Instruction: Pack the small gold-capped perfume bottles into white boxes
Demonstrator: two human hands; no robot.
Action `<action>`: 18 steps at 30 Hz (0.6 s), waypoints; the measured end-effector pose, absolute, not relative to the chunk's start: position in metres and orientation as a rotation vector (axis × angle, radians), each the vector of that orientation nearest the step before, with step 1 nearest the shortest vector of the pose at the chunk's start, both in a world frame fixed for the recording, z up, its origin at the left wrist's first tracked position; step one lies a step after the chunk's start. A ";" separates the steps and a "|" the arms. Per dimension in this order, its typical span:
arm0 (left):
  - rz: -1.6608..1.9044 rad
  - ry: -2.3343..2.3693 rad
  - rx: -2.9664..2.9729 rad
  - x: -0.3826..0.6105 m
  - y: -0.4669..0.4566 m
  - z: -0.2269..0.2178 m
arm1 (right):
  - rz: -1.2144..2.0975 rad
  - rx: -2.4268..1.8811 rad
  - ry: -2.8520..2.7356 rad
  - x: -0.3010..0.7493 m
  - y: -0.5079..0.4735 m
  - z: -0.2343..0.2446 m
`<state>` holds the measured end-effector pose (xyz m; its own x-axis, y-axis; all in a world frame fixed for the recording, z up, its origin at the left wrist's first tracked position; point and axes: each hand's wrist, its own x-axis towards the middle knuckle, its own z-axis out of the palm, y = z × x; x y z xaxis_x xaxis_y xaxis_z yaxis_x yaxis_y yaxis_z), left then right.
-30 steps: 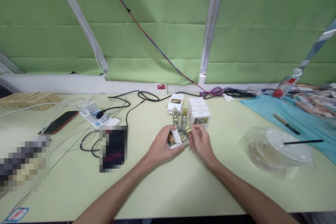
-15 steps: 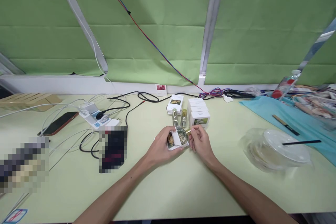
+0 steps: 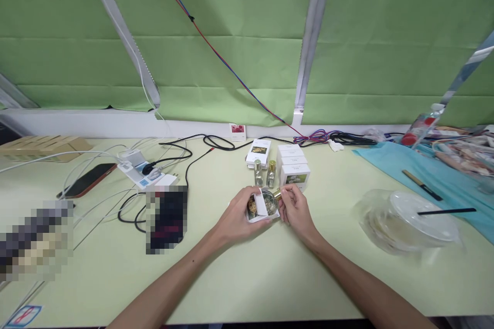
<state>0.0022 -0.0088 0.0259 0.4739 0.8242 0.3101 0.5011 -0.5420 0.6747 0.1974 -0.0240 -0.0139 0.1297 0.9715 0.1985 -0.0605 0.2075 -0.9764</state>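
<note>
My left hand point(image 3: 237, 216) is closed around a small white box point(image 3: 259, 218) with a flower picture on it, held above the table. At the box's right side shows a round, clear glass piece point(image 3: 270, 204). My right hand point(image 3: 295, 208) pinches a small gold cap point(image 3: 278, 194) next to this glass; whether the two are joined I cannot tell. Just behind my hands stand two small glass bottles, one with a pale gold cap point(image 3: 258, 172) and one with a brighter gold cap point(image 3: 271, 172). White boxes point(image 3: 295, 169) stand in a row to their right.
Flat white picture boxes point(image 3: 258, 153) lie behind the bottles. On the left are a power strip point(image 3: 141, 172), a phone point(image 3: 88, 180) and loose cables. A lidded plastic bowl in a bag point(image 3: 420, 216) sits at right, near a knife point(image 3: 421, 185) on blue cloth point(image 3: 386, 157).
The whole view has shifted very slightly. Both hands keep the same hold on the box and the gold cap.
</note>
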 end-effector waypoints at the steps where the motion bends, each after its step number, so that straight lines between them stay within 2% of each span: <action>1: 0.860 1.098 2.222 0.002 -0.009 0.025 | 1.006 -1.062 -1.158 0.198 -0.024 -0.015; 18: 0.901 1.192 2.156 0.008 -0.012 0.021 | 1.014 -1.088 -1.158 0.198 -0.026 -0.008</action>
<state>0.0084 -0.0125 0.0209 0.3937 0.8682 0.3019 0.5276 -0.4824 0.6992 0.1982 -0.0257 -0.0083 0.1267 0.9759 0.1776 -0.0473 0.1848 -0.9816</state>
